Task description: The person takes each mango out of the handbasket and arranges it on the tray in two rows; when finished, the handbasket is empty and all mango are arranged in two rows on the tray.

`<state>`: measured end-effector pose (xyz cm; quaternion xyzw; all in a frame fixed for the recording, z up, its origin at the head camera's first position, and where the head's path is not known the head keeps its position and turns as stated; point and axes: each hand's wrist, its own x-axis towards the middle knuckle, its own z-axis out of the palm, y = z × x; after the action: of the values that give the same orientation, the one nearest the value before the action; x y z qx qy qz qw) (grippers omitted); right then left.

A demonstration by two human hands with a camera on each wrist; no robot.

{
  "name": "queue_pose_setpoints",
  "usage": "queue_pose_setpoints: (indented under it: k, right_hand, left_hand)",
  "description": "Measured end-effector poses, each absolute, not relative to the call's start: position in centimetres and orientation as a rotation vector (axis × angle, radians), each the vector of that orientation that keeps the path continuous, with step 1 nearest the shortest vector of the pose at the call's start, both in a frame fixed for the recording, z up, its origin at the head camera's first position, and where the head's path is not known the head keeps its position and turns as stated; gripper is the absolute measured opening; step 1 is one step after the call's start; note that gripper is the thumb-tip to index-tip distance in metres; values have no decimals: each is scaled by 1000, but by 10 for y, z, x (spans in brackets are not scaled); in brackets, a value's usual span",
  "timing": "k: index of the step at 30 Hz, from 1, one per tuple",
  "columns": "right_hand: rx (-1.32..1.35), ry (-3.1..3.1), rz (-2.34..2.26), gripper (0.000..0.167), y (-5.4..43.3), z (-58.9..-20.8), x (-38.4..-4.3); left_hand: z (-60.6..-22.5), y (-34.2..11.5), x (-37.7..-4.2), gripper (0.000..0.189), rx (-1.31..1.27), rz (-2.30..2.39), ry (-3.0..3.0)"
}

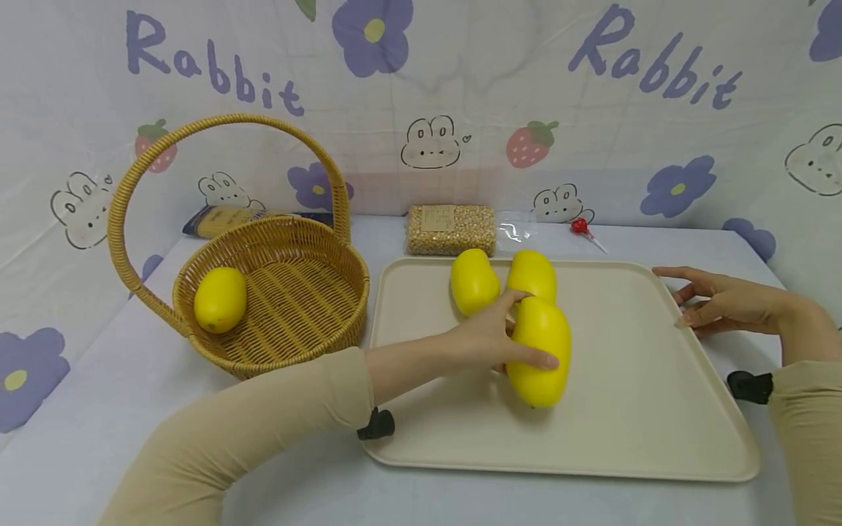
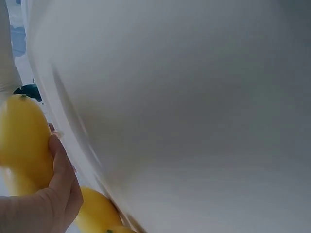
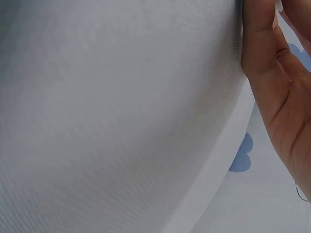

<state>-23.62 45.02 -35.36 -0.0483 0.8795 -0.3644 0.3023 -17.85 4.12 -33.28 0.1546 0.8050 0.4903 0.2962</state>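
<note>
My left hand (image 1: 483,332) grips a large yellow mango-like fruit (image 1: 542,351) above the tray (image 1: 631,409), fingers on its far side and thumb across the near side. In the left wrist view the held fruit (image 2: 24,136) shows a small green stem spot at its end. Just behind it are two similar yellow fruits, one (image 1: 473,281) at the left and one (image 1: 533,272) partly hidden. My right hand (image 1: 730,299) is at the tray's right edge, fingers loosely bent, thumb by the rim; whether it presses the rim I cannot tell.
Left of the tray stands a wicker basket (image 1: 358,314) with a tall handle and one yellow fruit (image 1: 220,299) inside. Behind the tray lie a bag of kernels (image 1: 454,232) and a red lollipop (image 1: 580,226). Another package (image 1: 226,219) sits behind the basket.
</note>
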Motion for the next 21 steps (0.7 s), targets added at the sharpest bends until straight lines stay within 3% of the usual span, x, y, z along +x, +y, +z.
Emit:
queue_pose_setpoints:
  k: [21]
  right_hand:
    - [-131,2332,-964,92,451,-354,-237]
  left_hand:
    - [-344,49,-171,95,385,1236,2154]
